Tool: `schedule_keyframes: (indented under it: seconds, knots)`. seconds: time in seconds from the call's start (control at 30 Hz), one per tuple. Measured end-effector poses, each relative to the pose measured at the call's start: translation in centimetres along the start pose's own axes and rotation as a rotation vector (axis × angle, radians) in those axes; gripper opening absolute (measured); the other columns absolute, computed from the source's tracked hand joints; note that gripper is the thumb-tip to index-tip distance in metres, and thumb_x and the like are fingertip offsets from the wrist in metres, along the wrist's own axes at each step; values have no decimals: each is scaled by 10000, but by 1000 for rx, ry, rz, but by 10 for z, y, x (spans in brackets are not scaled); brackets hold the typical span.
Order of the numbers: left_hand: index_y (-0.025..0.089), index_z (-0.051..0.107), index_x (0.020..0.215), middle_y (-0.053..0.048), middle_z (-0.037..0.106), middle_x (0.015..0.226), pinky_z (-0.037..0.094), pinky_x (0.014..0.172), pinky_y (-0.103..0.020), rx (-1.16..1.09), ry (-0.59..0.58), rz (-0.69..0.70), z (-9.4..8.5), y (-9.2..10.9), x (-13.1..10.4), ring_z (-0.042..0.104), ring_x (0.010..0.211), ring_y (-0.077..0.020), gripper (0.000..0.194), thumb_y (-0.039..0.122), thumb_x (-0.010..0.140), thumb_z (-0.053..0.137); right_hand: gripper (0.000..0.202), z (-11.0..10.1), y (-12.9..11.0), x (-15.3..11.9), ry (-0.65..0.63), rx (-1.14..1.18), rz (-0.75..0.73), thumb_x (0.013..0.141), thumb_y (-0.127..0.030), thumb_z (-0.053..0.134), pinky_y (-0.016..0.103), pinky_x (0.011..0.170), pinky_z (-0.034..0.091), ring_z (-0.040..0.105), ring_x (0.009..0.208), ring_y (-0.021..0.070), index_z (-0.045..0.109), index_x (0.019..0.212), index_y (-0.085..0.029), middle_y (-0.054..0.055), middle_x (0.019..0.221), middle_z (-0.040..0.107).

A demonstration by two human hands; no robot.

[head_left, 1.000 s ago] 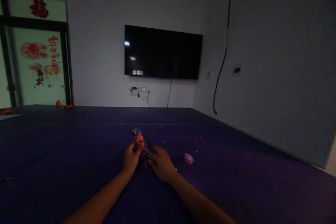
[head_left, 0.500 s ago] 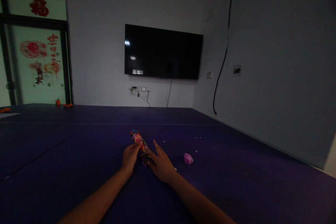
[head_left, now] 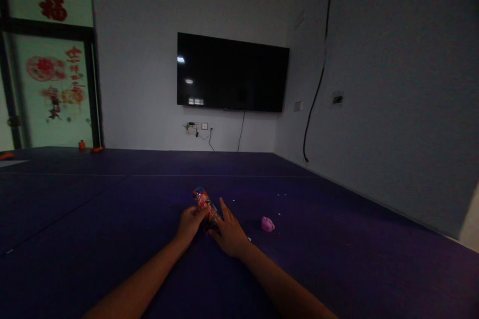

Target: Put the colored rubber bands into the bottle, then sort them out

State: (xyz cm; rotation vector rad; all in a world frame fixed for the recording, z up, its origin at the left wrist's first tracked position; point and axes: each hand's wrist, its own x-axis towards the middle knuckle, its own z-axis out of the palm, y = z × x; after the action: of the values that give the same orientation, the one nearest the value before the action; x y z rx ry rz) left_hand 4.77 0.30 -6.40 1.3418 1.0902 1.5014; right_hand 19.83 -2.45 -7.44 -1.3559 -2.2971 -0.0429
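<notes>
A clear tube-shaped bottle [head_left: 202,197] with many-coloured small contents lies slanted on the purple surface, its far end pointing up and left. My left hand [head_left: 189,224] is closed on its side, thumb and fingers pinching it. At the near end of the bottle, my right hand [head_left: 231,233] lies low with its fingers spread, the index finger stretched forward and the thumb by the bottle's end. Dark, coloured bits show between the two hands, too small to name. To the right sits a pink cap-like piece [head_left: 267,224] with a small loop, touched by neither hand.
The purple surface [head_left: 337,259] reaches to the walls. White scraps [head_left: 279,214] are scattered near the pink piece. Small orange objects [head_left: 82,145] stand far left by a door [head_left: 56,84]. A television [head_left: 232,75] hangs ahead; a black cable [head_left: 316,94] hangs on the right wall.
The bottle and my left hand have shifted slightly to the right, closer to my right hand. My right hand has hardly moved. The pink piece stays in place.
</notes>
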Motion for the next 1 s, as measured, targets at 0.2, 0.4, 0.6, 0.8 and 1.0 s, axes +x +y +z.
schedule_keyframes:
  seconds: [0.2,0.4,0.6,0.8,1.0]
  knots:
    - [139,656,611,-44,666,598,432,566,-260,0,11,12,-1,-1,1,604,585,-189,420,546,518,702,629,0,1,1,3,-10,12,833,-340,551,431,1040,298,217,1346,304,292,1404,-283,101,1523,62]
    - [143,669,673,-65,695,670,454,612,-271,-24,56,31,-1,-3,1,638,676,-216,423,545,545,686,585,-2,0,0,-38,-6,34,850,-344,527,446,1034,294,219,1345,303,307,1391,-324,76,1523,91]
    - [139,661,715,-84,707,721,472,629,-291,-52,79,53,-1,-5,2,653,695,-228,448,553,546,681,570,-3,-1,1,-76,26,54,864,-350,503,458,1030,285,174,1360,305,293,1395,-337,84,1521,99]
    - [139,649,757,-78,703,743,470,646,-299,-36,160,85,-4,-6,4,649,716,-231,460,558,569,668,475,-2,0,-1,-58,27,61,862,-364,509,451,1036,271,191,1355,298,424,1328,-326,68,1509,163]
    - [144,635,737,-69,692,715,469,635,-307,-5,212,103,-5,-3,4,646,691,-233,462,583,591,640,326,-5,2,3,108,131,46,922,-294,382,379,970,349,460,1179,229,611,1141,-216,105,1265,528]
